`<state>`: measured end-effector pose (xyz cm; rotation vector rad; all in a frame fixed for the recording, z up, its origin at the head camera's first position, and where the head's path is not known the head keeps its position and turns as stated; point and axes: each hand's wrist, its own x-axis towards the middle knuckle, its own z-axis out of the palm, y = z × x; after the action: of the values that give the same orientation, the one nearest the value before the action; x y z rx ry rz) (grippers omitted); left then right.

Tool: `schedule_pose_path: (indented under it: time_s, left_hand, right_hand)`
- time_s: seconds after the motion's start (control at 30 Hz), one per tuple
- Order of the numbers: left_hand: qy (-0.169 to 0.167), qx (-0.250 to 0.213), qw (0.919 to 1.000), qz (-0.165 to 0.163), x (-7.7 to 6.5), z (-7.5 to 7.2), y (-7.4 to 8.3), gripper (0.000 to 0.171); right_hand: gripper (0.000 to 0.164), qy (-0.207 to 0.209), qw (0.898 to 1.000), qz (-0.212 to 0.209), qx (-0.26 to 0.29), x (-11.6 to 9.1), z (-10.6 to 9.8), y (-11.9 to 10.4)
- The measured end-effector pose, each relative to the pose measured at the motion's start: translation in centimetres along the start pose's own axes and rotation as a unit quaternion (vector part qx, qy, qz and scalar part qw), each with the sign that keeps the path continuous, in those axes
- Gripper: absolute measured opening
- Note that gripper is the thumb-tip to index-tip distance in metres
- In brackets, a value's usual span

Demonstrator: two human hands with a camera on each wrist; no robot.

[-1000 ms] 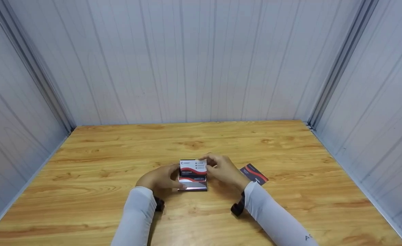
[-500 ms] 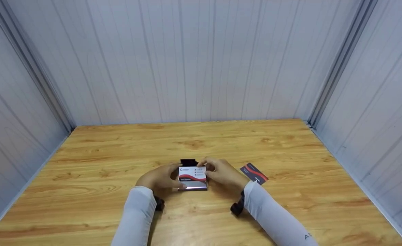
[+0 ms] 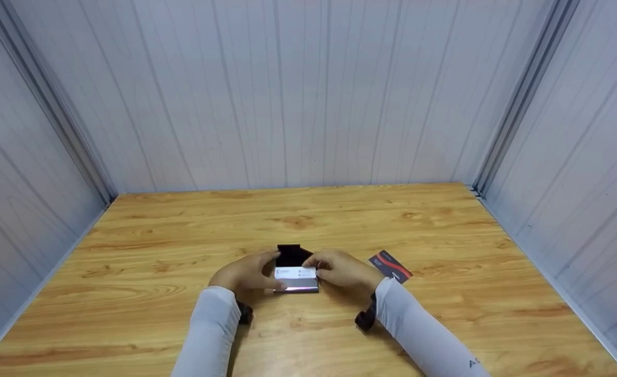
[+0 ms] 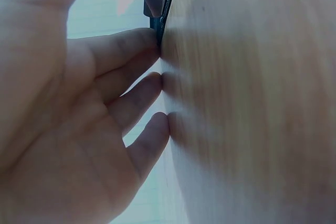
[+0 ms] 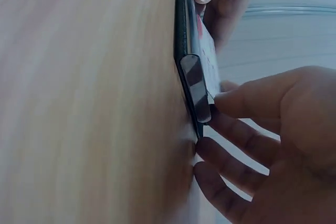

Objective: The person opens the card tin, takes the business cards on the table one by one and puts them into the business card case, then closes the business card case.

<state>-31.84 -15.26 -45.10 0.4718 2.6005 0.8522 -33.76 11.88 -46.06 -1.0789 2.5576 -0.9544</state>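
A business card holder (image 3: 290, 256) with a black inside and a shiny metal front lies on the table in the head view. A white business card (image 3: 288, 272) is part way into its front pocket, with only the upper strip showing. My left hand (image 3: 245, 272) grips the holder's left side, thumb on the metal front. At the right edge my right hand (image 3: 344, 272) pinches the card between thumb and fingers. In the right wrist view, the card (image 5: 210, 59) sits tilted out of the holder (image 5: 195, 80), and the lower fingertips touch the table.
A dark business card with a red wave (image 3: 390, 265) lies flat on the wooden table (image 3: 183, 220), close to the right forearm. Pale panelled walls (image 3: 298, 94) enclose the back and both sides.
The white card has slid down toward me into the holder's pocket, uncovering the black inside behind it. My right hand has moved down with it, while the left has kept its place.
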Motion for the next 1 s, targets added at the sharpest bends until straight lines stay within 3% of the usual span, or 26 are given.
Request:
schedule_pose_path:
  time_s: [0.63,1.0]
  left_hand:
    - [0.001,-0.009,1.0000,0.004,0.1,0.2,-0.1,0.097]
    - [0.005,-0.009,0.9999,0.003,0.3,0.2,-0.3,0.098]
  right_hand:
    - [0.032,-0.061,0.996,-0.038,-0.047,-0.5,-0.3,-0.4]
    - [0.037,-0.060,0.998,0.009,0.009,-1.0,-1.3,0.2]
